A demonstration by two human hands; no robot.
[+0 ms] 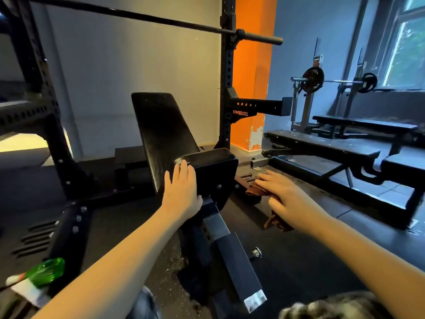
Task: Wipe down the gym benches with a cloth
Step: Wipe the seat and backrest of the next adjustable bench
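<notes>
Orange lettering "CROSSMAX", mirror-reversed, stands on the black rack arm [253, 109].

The incline bench's back pad [161, 134] and seat pad [215, 165] look like smooth black vinyl with a glossy sheen; the cloth [253, 189] is soft, crumpled fabric; the bench frame [232, 249] is matt black painted metal, its end cap [255, 300] bare and bright; the adjustment knob [256, 252] is shiny chrome; the barbell [138, 17] is dull metal; the floor [299, 261] is matt speckled rubber; the bottle [47, 270] is translucent plastic.

Black incline bench [161, 134], brown cloth [253, 191] beside it.
Backrest tilted up, seat pad low; the crumpled cloth hangs just right of the seat, under the right hand [285, 199].
</notes>
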